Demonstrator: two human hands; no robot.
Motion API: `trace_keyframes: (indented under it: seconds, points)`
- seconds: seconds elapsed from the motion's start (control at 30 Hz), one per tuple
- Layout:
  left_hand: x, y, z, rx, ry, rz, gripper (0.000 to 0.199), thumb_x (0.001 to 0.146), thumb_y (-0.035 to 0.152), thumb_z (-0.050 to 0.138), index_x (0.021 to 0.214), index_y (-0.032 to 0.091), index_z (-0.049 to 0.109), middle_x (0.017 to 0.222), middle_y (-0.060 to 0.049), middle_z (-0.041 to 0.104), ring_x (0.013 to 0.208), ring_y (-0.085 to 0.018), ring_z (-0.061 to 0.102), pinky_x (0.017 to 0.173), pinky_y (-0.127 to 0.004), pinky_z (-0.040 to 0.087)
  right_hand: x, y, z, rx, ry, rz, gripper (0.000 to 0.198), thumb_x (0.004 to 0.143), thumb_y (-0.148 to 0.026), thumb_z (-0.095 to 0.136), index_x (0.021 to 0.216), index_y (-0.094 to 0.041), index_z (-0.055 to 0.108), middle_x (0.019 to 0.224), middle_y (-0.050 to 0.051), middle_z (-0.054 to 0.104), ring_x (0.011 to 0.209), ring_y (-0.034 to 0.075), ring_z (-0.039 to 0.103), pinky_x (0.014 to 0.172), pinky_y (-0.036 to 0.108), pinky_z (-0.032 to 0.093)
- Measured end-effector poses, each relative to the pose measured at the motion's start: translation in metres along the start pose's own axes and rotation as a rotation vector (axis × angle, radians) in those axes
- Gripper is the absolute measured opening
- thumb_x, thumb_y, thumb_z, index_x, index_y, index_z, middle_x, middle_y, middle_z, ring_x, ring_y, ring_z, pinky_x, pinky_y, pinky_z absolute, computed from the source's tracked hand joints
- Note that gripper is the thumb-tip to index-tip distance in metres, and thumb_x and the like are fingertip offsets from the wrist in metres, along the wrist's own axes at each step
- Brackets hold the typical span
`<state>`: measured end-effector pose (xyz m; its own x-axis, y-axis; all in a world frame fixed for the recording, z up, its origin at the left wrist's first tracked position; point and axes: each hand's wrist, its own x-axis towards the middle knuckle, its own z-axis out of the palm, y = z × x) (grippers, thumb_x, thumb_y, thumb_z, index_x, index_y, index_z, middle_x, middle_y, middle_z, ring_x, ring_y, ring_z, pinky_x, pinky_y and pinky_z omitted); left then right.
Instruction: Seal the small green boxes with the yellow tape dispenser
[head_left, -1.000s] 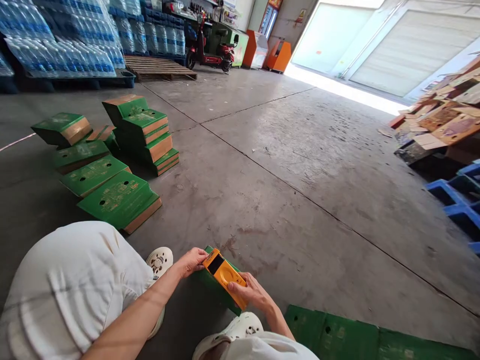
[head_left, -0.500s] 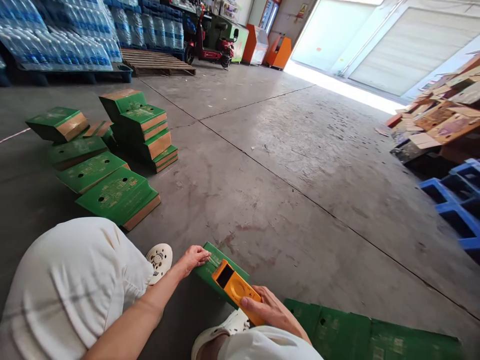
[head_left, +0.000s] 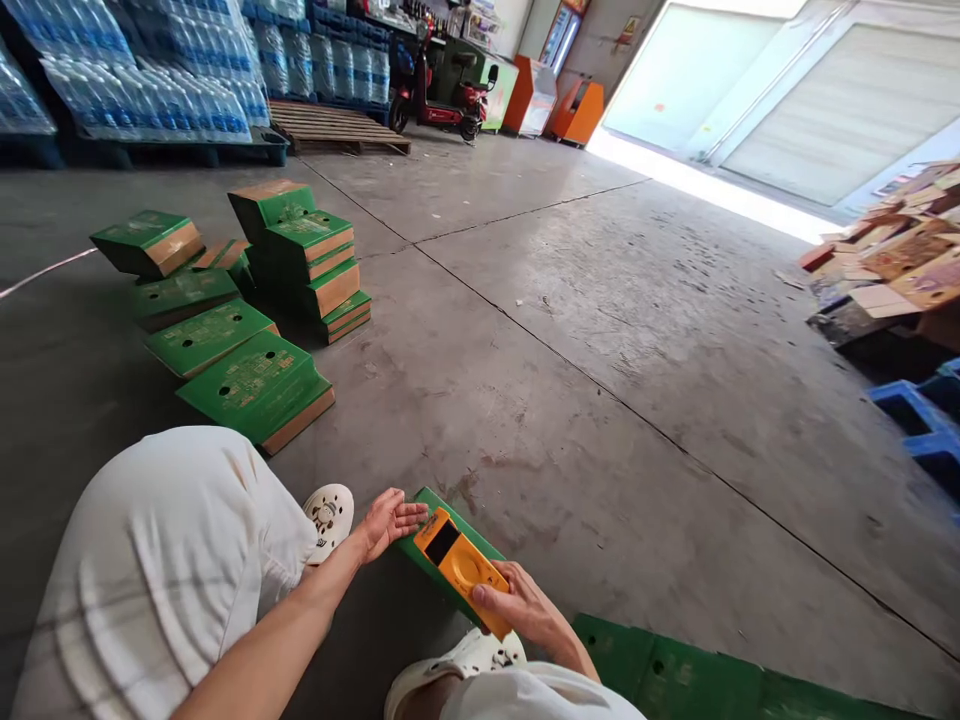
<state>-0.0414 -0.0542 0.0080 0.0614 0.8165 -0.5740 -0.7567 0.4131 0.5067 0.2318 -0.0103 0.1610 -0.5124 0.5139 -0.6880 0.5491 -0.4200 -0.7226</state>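
My right hand is wrapped around the lower end of an orange hand-held device with a dark rectangular window and a round raised part. My left hand is open, palm up, its stretched fingers close to the device's upper end; I cannot tell whether they touch it. Beneath the device lies a green box, mostly covered by it. Both hands are low between my knees. Flattened green cardboard lies on the floor to the right of my right hand.
Stacked green boxes stand on the floor at the left. Behind them are wrapped water bottles, a wooden pallet and a red scooter. Piled cardboard and blue pallets line the right side.
My left hand has gone from a pinch, with thin clear strands between it and the device, to open fingers with no strands visible. The view has turned slightly left.
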Motion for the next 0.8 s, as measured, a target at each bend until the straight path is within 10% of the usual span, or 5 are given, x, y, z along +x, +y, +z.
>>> trace_keyframes:
  seconds: [0.47,0.8]
  points:
    - [-0.004,0.013,0.005,0.056,0.062,-0.021,0.046,0.091,0.053,0.072,0.094,0.027,0.034,0.083,0.002,0.074,0.074,-0.019,0.076,0.083,-0.034,0.057,0.072,-0.004,0.001,0.003,-0.188,-0.161,0.073,0.067,-0.087,0.077,0.086,-0.018,0.065,0.068,0.000,0.058,0.054,0.014,0.060,0.054,0.023,0.053]
    - [-0.005,0.048,-0.011,0.340,0.264,-0.005,0.038,0.099,0.060,0.059,0.102,0.027,0.039,0.109,-0.006,0.076,0.097,-0.021,0.077,0.085,-0.037,0.061,0.075,-0.009,0.007,-0.001,-0.219,-0.125,0.077,0.065,-0.085,0.080,0.095,-0.015,0.068,0.072,0.002,0.063,0.059,0.016,0.062,0.057,0.024,0.055]
